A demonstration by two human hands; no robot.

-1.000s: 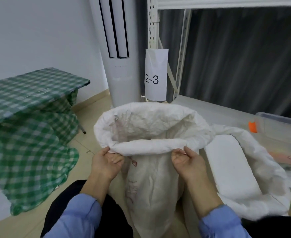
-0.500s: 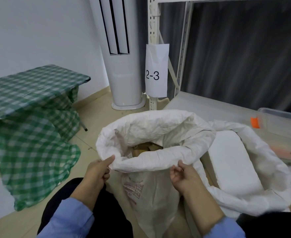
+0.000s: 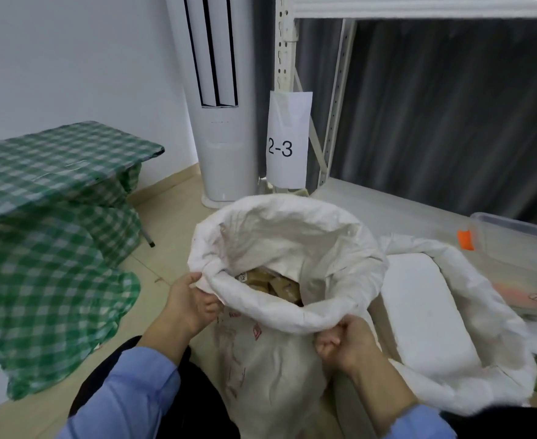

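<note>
Woven white sack (image 3: 270, 359) is standing on the floor (image 3: 172, 236) before the person, left hand (image 3: 191, 304) and right hand (image 3: 346, 340) pinching its rolled rim with curled fingers. Rolling both sides evenly is looking wise (lopsided cuffs sag). Tan packets (image 3: 273, 282) are lying inside; the neighbouring sack (image 3: 489, 299) is holding a white block (image 3: 419, 312).

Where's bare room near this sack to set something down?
Bare floor lies between the green checked cloth, the air conditioner and the sack. The shelf board is bare between the 2-3 label and the clear bin. Right of the sack it is crowded: a second sack with a foam block, then the bin.
</note>
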